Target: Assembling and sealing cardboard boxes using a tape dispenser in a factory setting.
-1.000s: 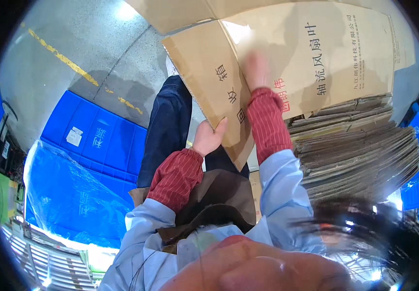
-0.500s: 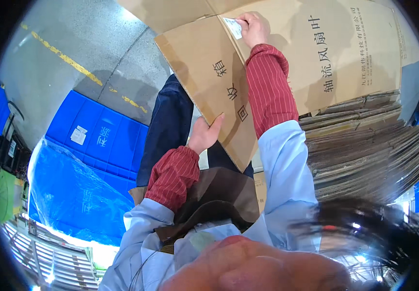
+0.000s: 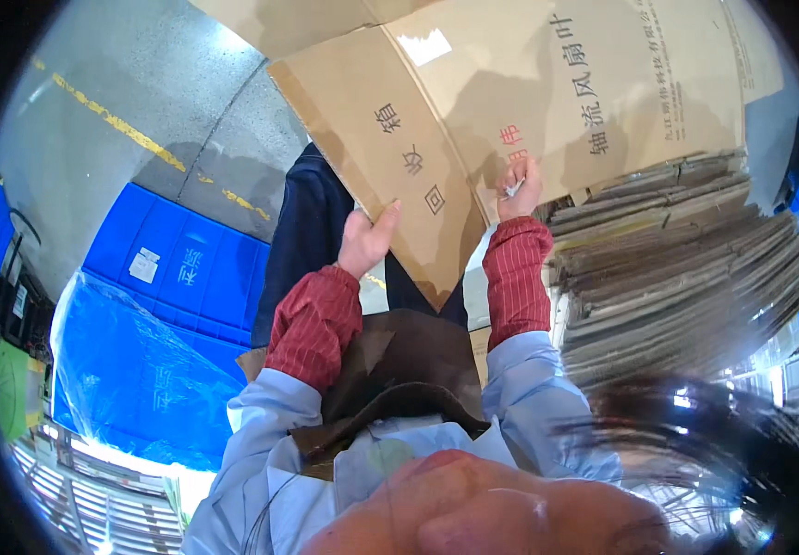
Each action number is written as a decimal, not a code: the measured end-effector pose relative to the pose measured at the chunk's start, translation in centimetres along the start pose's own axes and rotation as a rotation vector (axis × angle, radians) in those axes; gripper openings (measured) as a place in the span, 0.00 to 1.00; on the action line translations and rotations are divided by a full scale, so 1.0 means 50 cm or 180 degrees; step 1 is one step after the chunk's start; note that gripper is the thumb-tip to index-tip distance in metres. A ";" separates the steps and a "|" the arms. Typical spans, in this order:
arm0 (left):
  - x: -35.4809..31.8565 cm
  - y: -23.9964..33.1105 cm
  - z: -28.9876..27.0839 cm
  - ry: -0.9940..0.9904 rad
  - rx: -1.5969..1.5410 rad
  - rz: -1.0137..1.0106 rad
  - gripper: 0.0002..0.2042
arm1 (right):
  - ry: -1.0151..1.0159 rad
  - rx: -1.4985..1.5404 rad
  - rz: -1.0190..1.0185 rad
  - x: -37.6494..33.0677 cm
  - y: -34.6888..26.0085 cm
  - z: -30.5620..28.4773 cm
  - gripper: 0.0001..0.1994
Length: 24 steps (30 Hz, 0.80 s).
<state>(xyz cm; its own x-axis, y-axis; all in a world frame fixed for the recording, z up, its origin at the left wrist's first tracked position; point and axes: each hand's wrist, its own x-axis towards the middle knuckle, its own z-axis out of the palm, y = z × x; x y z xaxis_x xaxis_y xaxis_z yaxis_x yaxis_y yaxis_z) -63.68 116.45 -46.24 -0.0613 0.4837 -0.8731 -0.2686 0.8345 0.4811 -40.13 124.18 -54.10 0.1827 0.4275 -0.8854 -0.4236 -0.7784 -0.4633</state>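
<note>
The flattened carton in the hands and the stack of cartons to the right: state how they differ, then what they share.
The flattened carton is a single sheet held up, broad printed face showing, between left hand and right hand; the stack of cartons is many sheets lying flat, edges showing. The held one is touched; the stack is not. Both are brown corrugated cardboard.
</note>
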 end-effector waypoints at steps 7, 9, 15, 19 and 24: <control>-0.068 0.063 -0.018 -0.0343 -0.0276 0.0097 0.13 | 0.0196 -0.0560 -0.0439 -0.243 -0.100 -0.057 0.06; -0.102 0.093 -0.057 -0.0178 0.0783 0.0356 0.12 | 0.0250 -0.1781 -0.0648 -0.328 -0.143 -0.105 0.28; -0.335 0.379 -0.056 0.0124 0.0267 0.0561 0.10 | -0.0342 -0.5177 -0.2613 -0.521 -0.311 -0.123 0.40; -0.547 0.597 0.011 0.0058 -0.0151 0.1077 0.11 | -0.0982 -0.5610 -0.4530 -0.639 -0.439 -0.055 0.32; -0.820 0.778 0.052 -0.4637 -0.1444 0.2688 0.22 | -0.1140 -0.5176 -0.5820 -0.897 -0.507 0.019 0.29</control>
<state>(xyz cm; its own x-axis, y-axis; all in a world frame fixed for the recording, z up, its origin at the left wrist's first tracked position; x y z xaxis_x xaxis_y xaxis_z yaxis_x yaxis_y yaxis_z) -69.14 129.76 8.47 0.4583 0.7439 0.4864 -0.8620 0.2385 0.4473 -38.44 125.16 -2.60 -0.7297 0.6591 0.1823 0.6235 0.7507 -0.2184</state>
